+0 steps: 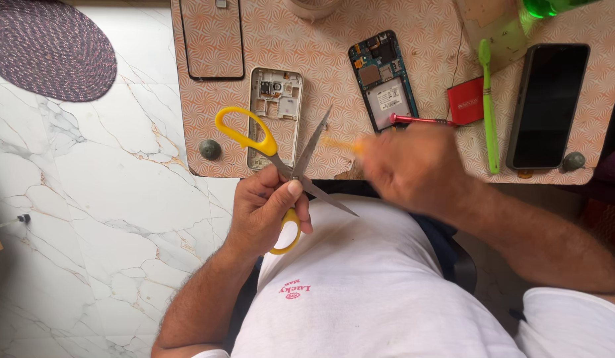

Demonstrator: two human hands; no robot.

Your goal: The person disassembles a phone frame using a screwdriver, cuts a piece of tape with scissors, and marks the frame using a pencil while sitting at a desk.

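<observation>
desk (400, 73): patterned board, opened phone (384, 79) and phone frame (275, 106) lying apart on it.
scissors (284, 159): yellow-handled, blades spread, above the desk's near edge.
left hand (264, 212): closed around the lower handle; a steady hold seems best.
right hand (413, 169): blurred, grip unclear, just right of the blades; best kept off the edges.
</observation>
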